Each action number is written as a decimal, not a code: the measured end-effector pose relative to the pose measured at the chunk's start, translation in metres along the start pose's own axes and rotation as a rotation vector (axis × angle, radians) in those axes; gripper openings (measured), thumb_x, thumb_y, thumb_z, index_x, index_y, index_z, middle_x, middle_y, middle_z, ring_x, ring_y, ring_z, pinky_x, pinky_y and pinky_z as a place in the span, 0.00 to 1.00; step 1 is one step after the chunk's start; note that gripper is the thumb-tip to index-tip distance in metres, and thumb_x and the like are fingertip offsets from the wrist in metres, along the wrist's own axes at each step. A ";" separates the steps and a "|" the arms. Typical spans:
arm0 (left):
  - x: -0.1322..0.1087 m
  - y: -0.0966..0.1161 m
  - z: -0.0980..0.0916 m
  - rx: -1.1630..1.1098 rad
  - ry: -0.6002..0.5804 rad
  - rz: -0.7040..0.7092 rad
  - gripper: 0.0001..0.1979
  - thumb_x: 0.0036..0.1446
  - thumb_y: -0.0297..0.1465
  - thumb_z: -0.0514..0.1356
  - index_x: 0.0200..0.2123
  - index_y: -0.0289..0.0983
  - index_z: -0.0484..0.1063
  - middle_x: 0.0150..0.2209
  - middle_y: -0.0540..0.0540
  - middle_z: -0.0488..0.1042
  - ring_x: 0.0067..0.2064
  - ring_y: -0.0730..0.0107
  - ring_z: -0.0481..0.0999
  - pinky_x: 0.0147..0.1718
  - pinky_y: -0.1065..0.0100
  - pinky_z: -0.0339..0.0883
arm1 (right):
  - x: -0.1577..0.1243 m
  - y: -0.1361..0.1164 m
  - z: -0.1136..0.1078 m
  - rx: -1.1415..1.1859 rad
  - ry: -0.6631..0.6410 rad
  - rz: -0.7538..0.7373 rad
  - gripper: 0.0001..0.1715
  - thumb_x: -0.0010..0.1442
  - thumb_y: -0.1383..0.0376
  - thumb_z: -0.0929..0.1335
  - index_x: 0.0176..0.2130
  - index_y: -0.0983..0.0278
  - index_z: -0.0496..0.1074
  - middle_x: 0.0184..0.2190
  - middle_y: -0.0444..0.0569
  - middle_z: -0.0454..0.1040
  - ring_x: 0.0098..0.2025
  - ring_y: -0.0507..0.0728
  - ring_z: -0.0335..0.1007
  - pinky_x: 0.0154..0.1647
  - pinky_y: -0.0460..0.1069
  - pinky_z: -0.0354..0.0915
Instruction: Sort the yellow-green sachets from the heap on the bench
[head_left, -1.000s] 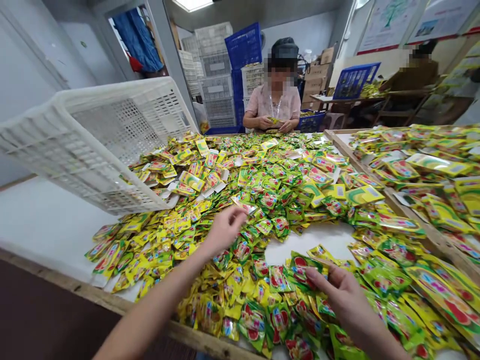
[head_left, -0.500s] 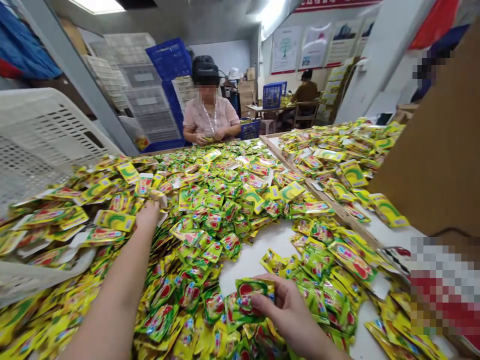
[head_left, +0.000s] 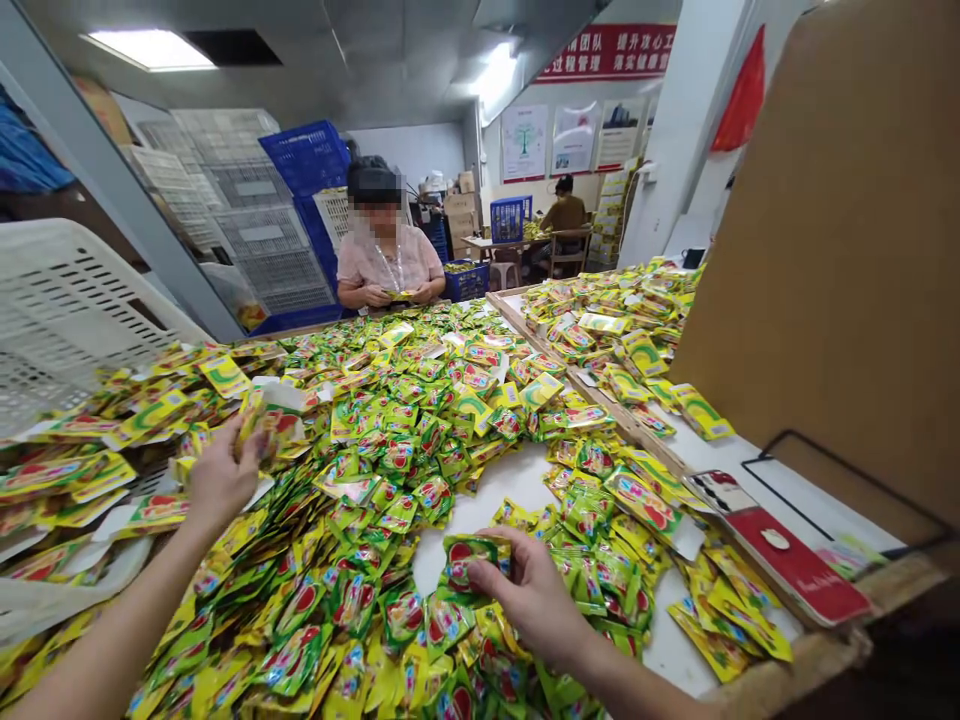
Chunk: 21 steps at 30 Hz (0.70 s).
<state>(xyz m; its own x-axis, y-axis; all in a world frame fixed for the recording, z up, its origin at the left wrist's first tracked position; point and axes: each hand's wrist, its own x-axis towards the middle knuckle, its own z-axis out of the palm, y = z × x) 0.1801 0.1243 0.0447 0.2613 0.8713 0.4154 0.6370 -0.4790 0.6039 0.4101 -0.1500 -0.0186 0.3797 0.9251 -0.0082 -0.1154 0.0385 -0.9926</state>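
Between right hand [head_left: 536, 595] fingers: green sachets [head_left: 474, 556] (stacked, pinched).

Sachets [head_left: 420, 430]: too many to count, heaped by the hundreds over two tabletops [head_left: 517, 480]. Own hands: two, left hand [head_left: 217, 478] and right hand [head_left: 529, 592]. Other people: two, one seated person [head_left: 384, 255] across the pile, one person [head_left: 564, 212] at a far table. White crate [head_left: 67, 310]: one at left. Blue crates [head_left: 307, 158]: at least three. Cardboard sheet [head_left: 840, 250]: one. Red card [head_left: 780, 558]: one. Wall posters [head_left: 574, 138]: three.
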 end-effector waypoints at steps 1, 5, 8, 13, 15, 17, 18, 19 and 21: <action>-0.013 0.014 0.000 -0.016 0.030 -0.015 0.21 0.56 0.49 0.46 0.40 0.41 0.67 0.30 0.48 0.73 0.44 0.51 0.73 0.43 0.57 0.65 | 0.002 0.000 -0.001 -0.012 0.022 -0.008 0.23 0.48 0.50 0.72 0.37 0.64 0.74 0.33 0.50 0.79 0.36 0.59 0.76 0.40 0.54 0.72; -0.089 0.073 0.007 -0.145 -0.196 0.066 0.30 0.46 0.53 0.57 0.46 0.38 0.65 0.35 0.47 0.76 0.36 0.58 0.75 0.35 0.62 0.70 | 0.006 -0.011 -0.005 0.018 0.125 -0.069 0.26 0.46 0.49 0.73 0.38 0.65 0.72 0.32 0.50 0.79 0.35 0.61 0.77 0.39 0.55 0.73; -0.141 0.106 0.022 -0.092 -0.236 0.222 0.29 0.42 0.46 0.64 0.47 0.40 0.66 0.38 0.45 0.76 0.37 0.60 0.76 0.36 0.62 0.71 | -0.001 -0.033 -0.009 -0.032 0.249 -0.243 0.22 0.48 0.51 0.72 0.38 0.63 0.73 0.31 0.49 0.79 0.32 0.59 0.76 0.35 0.52 0.73; -0.176 0.125 0.049 -0.115 -0.074 0.354 0.22 0.49 0.44 0.61 0.46 0.41 0.67 0.41 0.43 0.75 0.42 0.59 0.76 0.39 0.63 0.70 | -0.015 -0.074 -0.011 -0.292 0.253 -0.574 0.13 0.50 0.58 0.72 0.37 0.60 0.74 0.33 0.49 0.78 0.33 0.57 0.74 0.33 0.50 0.72; -0.180 0.126 0.056 -0.141 -0.027 0.349 0.22 0.50 0.44 0.61 0.46 0.41 0.66 0.40 0.44 0.75 0.41 0.60 0.76 0.37 0.64 0.70 | -0.014 -0.086 -0.013 -0.459 0.142 -0.599 0.11 0.51 0.60 0.72 0.36 0.61 0.75 0.34 0.50 0.78 0.34 0.57 0.74 0.35 0.51 0.71; -0.184 0.124 0.063 -0.146 -0.007 0.359 0.22 0.51 0.43 0.61 0.47 0.41 0.65 0.39 0.44 0.74 0.40 0.61 0.76 0.36 0.65 0.70 | -0.012 -0.094 -0.016 -0.595 -0.032 -0.545 0.10 0.51 0.60 0.72 0.36 0.61 0.76 0.32 0.49 0.79 0.31 0.55 0.73 0.33 0.50 0.70; -0.187 0.123 0.066 -0.143 -0.002 0.374 0.21 0.51 0.42 0.61 0.48 0.41 0.65 0.39 0.44 0.74 0.39 0.62 0.76 0.35 0.66 0.69 | -0.010 -0.097 -0.017 -0.636 -0.116 -0.505 0.11 0.51 0.60 0.72 0.36 0.61 0.77 0.30 0.47 0.78 0.29 0.54 0.72 0.31 0.49 0.69; -0.190 0.121 0.068 -0.141 0.004 0.395 0.22 0.51 0.41 0.61 0.48 0.41 0.64 0.38 0.45 0.74 0.38 0.62 0.76 0.34 0.66 0.69 | -0.009 -0.098 -0.018 -0.660 -0.177 -0.466 0.11 0.51 0.60 0.72 0.37 0.61 0.77 0.29 0.46 0.78 0.27 0.53 0.70 0.28 0.48 0.68; -0.196 0.117 0.073 -0.141 0.030 0.443 0.23 0.51 0.39 0.61 0.50 0.40 0.62 0.38 0.44 0.74 0.36 0.63 0.75 0.33 0.66 0.69 | -0.006 -0.095 -0.017 -0.686 -0.203 -0.402 0.14 0.49 0.59 0.73 0.37 0.62 0.75 0.25 0.44 0.75 0.23 0.52 0.67 0.22 0.46 0.64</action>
<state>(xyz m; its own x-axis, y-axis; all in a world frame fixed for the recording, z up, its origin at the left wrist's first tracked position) 0.2562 -0.0943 -0.0154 0.4635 0.5772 0.6724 0.3632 -0.8158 0.4500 0.4344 -0.1660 0.0737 0.0914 0.9428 0.3207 0.6063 0.2028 -0.7690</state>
